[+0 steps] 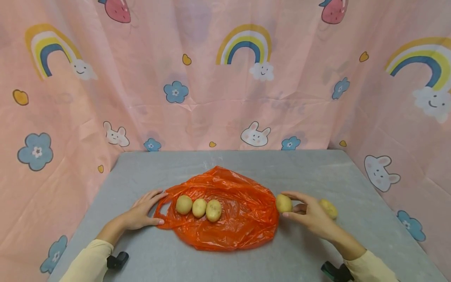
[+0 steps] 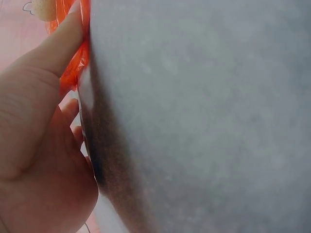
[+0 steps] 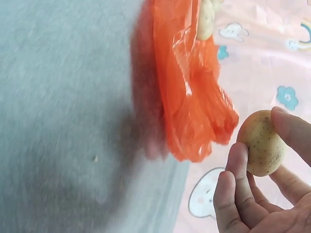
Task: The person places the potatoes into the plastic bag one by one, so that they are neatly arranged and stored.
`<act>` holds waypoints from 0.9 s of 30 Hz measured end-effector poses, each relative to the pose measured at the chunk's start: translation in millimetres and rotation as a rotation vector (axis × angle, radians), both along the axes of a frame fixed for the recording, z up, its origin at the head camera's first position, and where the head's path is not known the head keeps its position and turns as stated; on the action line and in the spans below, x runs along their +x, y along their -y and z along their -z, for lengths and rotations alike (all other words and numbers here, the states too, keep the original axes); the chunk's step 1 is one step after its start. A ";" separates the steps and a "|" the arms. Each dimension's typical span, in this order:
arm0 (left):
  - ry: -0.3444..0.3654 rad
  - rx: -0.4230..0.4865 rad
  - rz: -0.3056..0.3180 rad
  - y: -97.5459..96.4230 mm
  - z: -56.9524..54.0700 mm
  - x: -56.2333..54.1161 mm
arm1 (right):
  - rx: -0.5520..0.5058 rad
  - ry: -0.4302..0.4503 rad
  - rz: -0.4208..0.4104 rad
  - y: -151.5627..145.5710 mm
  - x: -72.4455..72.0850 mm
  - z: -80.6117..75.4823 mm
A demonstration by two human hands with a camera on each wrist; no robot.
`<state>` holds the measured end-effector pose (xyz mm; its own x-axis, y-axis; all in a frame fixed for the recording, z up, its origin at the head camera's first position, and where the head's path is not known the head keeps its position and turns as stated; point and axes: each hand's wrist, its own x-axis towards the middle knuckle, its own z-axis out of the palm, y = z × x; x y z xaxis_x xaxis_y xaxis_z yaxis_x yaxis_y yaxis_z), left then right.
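Note:
An orange-red plastic bag [image 1: 243, 235] lies spread on the table, and three potatoes [image 1: 213, 210] rest in a row on its left half. My left hand [image 1: 142, 213] rests at the bag's left end, thumb and fingers spread on either side of the handle loop; in the left wrist view the thumb [image 2: 60, 43] lies along the plastic. At the bag's right edge, my right hand [image 1: 315, 217] pinches another potato [image 3: 262, 143] between thumb and fingertips. A further potato [image 1: 328, 208] sits on the table behind that hand, partly covered by it.
The grey table [image 1: 158, 258] ends at the back and sides against a pink curtain [image 1: 211, 113] printed with rainbows, rabbits and flowers. A black wrist device [image 1: 118, 260] sits at the left sleeve, and another [image 1: 336, 271] at the right.

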<state>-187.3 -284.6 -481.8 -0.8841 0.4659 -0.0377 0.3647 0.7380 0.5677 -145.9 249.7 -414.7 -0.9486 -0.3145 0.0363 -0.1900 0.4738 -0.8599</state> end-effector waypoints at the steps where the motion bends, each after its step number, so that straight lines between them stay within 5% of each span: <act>1: -0.005 0.004 0.002 0.4 1.0 -0.1 | -0.007 -0.002 -0.011 1.4 -0.6 0.0; 22: -0.053 0.020 0.021 1.7 3.3 -0.7 | -0.115 0.016 -0.107 37.2 -3.0 3.8; 27: -0.007 0.014 -0.002 1.4 3.9 -2.0 | -0.163 0.028 -0.144 44.8 -4.4 4.5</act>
